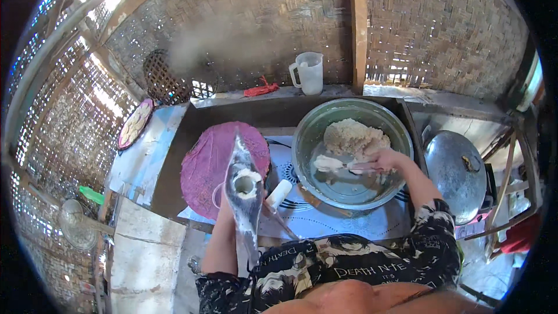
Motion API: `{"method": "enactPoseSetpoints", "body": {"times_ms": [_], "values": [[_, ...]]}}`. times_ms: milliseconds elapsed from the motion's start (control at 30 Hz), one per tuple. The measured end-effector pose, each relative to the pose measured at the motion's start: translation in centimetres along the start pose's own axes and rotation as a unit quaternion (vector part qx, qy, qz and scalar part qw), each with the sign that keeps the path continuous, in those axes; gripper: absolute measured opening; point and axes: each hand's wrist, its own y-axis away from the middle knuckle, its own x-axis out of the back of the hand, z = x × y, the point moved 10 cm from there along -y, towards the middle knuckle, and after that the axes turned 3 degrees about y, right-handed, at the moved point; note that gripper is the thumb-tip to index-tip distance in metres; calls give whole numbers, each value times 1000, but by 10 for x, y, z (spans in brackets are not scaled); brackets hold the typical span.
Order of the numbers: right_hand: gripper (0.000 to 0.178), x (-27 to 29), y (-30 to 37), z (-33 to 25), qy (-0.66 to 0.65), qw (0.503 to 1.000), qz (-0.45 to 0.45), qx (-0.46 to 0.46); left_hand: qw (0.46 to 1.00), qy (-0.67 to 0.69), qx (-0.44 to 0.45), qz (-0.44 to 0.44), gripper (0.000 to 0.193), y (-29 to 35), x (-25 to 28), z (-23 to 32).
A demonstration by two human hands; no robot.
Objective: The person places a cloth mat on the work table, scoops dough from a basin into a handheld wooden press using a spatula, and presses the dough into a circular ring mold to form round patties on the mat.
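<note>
Left hand (224,206): raised before the chest, fingers curled closed in a grip.
Right hand (381,160): stretched forward from the chest, fingers clenched.

My only view is head-worn, looking steeply down and forward, close over the dark wooden worktable (232,113), toward the woven bamboo wall (261,11).

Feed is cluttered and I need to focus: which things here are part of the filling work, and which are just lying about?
In use:
left hand holding the leaf cone
right hand on the spoon
metal bowl of rice mixture

Lying about:
plastic jug
metal lid
purple round mat
red cloth
</note>
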Motion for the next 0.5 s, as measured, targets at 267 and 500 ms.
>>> {"method": "enactPoseSetpoints", "body": {"times_ms": [267,500], "values": [[35,41,101,-88,-209,966,-130,74,913,-330,-129,-204,42,-19,-78,41],[45,64,126,-98,-149,978,-129,67,875,-266,-269,-304,39,-5,-146,79]]}}
